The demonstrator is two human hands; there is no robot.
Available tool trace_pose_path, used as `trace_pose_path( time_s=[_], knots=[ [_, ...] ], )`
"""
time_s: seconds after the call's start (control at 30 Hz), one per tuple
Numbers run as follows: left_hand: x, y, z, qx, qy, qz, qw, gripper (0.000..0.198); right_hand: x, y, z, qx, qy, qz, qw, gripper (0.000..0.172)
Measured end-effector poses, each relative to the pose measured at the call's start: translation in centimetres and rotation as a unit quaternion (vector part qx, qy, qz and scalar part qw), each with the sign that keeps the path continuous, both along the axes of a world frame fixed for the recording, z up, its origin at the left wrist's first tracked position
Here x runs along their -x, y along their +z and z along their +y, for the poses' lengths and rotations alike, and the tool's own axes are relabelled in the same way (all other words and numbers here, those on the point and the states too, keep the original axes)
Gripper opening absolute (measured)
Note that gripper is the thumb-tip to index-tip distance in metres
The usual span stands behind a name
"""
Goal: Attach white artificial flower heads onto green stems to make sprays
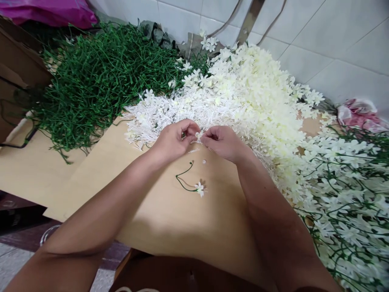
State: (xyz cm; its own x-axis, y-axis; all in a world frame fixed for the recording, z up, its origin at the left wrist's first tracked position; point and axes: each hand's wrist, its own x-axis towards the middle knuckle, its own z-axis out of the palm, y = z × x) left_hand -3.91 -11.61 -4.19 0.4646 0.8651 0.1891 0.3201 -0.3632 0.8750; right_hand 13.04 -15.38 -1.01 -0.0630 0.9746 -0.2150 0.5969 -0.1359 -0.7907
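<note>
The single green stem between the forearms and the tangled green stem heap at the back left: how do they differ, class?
The single green stem lies by itself on the flat tan board; the tangled green stem heap is a large mass. The single stem ends in an open white flower; the heap's stems look mostly bare. Both are green.

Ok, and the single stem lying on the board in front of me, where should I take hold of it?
Probably pinch the green stem at its bend, coming from your left. It bows out that way, with bare brown board beside it, and the bend is clear of the white flower, so the petals should escape squeezing.
</note>
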Motion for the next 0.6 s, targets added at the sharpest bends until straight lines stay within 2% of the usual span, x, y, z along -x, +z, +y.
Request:
trace_pose_path(
  time_s=[0.23, 0.47, 0.6],
  knots=[
    [-0.03, 0.21, -0.10, 0.015, -0.039, 0.004, 0.999, 0.014, 0.04, -0.25, 0.29, 0.016, -0.004, -0.006, 1.000, 0.024],
    [0.02, 0.22, 0.62, 0.125, -0.052, -0.086, 0.987, 0.015, -0.15, -0.66, 0.53, 0.037, -0.001, 0.054, 0.998, 0.023],
    [0.00, 0.27, 0.53, 0.148, -0.053, -0.098, 0.983, 0.016, -0.10, -0.96, 0.53, 0.021, -0.014, 0.052, 0.998, 0.021]
  ],
)
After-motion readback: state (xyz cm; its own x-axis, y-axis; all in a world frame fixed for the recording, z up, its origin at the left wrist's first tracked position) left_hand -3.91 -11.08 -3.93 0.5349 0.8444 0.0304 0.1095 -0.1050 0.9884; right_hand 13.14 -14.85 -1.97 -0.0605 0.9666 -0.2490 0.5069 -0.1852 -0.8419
